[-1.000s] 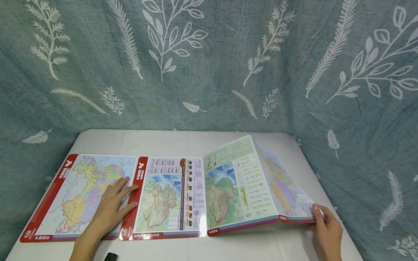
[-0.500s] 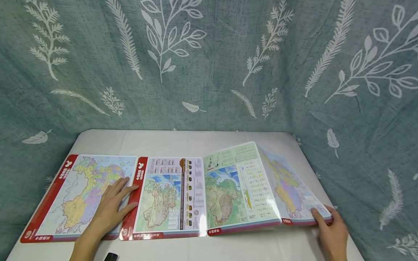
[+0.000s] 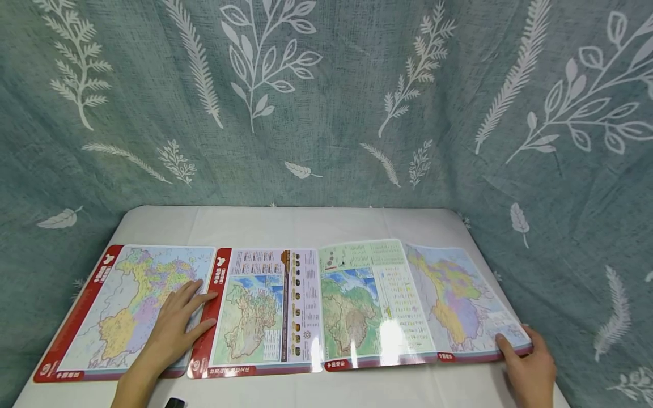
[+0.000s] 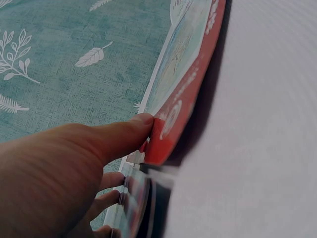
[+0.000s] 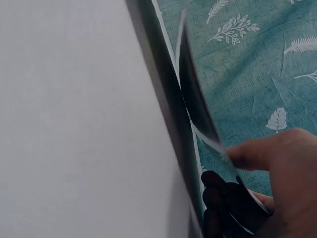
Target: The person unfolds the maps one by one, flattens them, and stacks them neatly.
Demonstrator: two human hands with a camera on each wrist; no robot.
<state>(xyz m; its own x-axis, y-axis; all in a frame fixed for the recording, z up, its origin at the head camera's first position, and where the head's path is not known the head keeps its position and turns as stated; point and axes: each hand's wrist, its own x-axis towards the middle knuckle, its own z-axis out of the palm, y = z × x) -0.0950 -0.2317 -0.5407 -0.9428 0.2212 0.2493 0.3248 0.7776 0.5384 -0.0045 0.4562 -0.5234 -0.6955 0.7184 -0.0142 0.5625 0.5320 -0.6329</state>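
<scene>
A folding map (image 3: 380, 317) with three visible panels stretches across the middle and right of the table in the head view. Left of it lies another map (image 3: 122, 300) with a red left strip; whether the two are joined I cannot tell. My left hand (image 3: 173, 326) rests with spread fingers across both, its fingers on the left map and its thumb on the folding map's red strip. At the lower right corner of the folding map, my right hand (image 3: 533, 362) pinches the edge between thumb and fingers. The right wrist view shows that edge raised off the table.
A white-covered table (image 3: 255, 226) carries the maps. Behind it hangs a green leaf-patterned cloth (image 3: 331, 113), which also drapes both sides. A small black object (image 3: 175, 403) sits at the front edge, partly cut off.
My right hand has moved right and toward me, drawing the folding map's right end outward. The raised fold between its two right panels has come down nearly flat. My left hand has stayed put.
</scene>
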